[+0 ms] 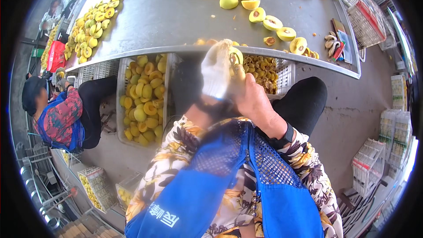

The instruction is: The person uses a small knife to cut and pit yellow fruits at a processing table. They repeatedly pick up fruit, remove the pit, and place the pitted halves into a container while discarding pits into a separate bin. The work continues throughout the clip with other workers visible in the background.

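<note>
My left hand (214,72), in a white knitted glove, holds a yellow-green fruit half (236,56) at the near edge of the metal table (165,16). Bare, my right hand (254,100) is closed on a small metal tool (238,67), its curved end against the cut face of the fruit; the tool's exact kind cannot be told. Halved fruits (272,22) with brown pits lie in a curved line on the table, beside whole-looking ones (228,2). Below the table edge, a crate of fruit halves (143,96) stands left of my hands, and a crate of brownish scraps (262,72) stands behind them.
A heap of fruit halves (94,28) lies on the table's left. Gloves (331,43) and a red-handled tool (338,51) lie at its right corner. A co-worker (59,115) sits at the left. White plastic crates (368,165) stand on the floor at right.
</note>
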`<state>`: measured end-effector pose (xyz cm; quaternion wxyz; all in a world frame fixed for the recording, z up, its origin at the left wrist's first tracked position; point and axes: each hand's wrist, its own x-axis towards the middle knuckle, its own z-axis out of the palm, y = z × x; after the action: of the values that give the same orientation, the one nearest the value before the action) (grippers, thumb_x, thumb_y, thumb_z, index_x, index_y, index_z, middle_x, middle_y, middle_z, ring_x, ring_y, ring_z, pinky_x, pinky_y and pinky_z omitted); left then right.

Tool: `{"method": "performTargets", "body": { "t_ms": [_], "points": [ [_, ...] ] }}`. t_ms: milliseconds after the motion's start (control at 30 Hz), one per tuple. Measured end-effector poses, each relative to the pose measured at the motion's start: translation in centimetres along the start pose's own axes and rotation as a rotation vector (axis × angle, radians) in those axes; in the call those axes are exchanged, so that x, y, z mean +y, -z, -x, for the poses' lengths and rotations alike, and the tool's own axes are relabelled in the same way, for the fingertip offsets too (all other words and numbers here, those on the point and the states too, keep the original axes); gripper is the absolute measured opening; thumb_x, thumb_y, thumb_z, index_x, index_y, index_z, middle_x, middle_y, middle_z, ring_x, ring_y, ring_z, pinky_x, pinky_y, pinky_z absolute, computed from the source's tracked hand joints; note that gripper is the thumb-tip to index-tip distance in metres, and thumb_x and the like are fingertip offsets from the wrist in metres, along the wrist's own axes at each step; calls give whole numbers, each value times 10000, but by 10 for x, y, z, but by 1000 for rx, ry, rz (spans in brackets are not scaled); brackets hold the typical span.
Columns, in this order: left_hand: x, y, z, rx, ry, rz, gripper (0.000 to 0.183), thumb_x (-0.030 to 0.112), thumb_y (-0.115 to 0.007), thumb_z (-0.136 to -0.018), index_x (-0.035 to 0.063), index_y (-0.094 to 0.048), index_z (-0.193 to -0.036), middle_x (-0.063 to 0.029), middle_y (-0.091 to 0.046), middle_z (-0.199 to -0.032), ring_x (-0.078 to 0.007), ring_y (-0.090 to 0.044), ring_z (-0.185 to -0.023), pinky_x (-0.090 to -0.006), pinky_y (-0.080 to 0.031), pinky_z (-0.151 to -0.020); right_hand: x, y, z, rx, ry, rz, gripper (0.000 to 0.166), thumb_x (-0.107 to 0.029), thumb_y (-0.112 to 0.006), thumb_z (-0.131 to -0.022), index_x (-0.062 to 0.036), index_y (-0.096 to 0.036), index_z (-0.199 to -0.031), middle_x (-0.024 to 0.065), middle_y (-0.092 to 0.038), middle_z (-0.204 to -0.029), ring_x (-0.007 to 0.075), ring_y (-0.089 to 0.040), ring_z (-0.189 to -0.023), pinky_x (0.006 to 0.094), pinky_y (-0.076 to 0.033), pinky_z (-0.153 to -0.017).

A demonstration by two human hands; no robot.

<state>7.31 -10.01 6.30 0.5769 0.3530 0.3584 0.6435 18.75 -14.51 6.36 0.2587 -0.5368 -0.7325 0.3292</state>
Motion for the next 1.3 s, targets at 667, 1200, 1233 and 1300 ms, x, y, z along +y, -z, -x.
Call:
{"method": "performTargets", "body": {
  "t_ms": [667, 1200, 1233, 1300],
  "points": [
    [-2, -2, -11, 51, 157, -21, 184, 155, -510, -878, 2, -556, -968, -95, -585, -793, -168, -562, -675, -278, -465, -582, -19, 7, -5, -238, -532, -840, 177, -60, -465, -820, -26, -414, -986, -21, -423, -556, 63, -405, -390, 214, -342, -342],
    [-1, -4, -19, 97, 118, -220, 175, 106, -550, -861, -45, -592, -938, -93, -616, -777, -133, -573, -645, -262, -469, -549, 4, 19, -8, -556, -567, -1400, 154, -54, -514, -807, -65, -440, -941, -30, -411, -557, 72, -364, -371, 232, -300, -330],
    [-2, -1, -21, 139, 284, -46, 170, 101, -548, -861, -45, -592, -937, -87, -612, -763, -128, -568, -640, -255, -463, -543, 6, 18, -8, -573, -583, -1442, 167, -61, -526, -808, -67, -440, -951, -34, -394, -553, 69, -344, -371, 230, -288, -332],
    [-3, 4, -22, -6, 363, 195, 167, 103, -554, -858, -42, -597, -929, -69, -605, -742, -116, -559, -629, -241, -451, -539, 8, 15, -8, -590, -597, -1481, 180, -68, -538, -810, -69, -440, -961, -38, -378, -550, 65, -325, -370, 229, -276, -335]
  ]
}}
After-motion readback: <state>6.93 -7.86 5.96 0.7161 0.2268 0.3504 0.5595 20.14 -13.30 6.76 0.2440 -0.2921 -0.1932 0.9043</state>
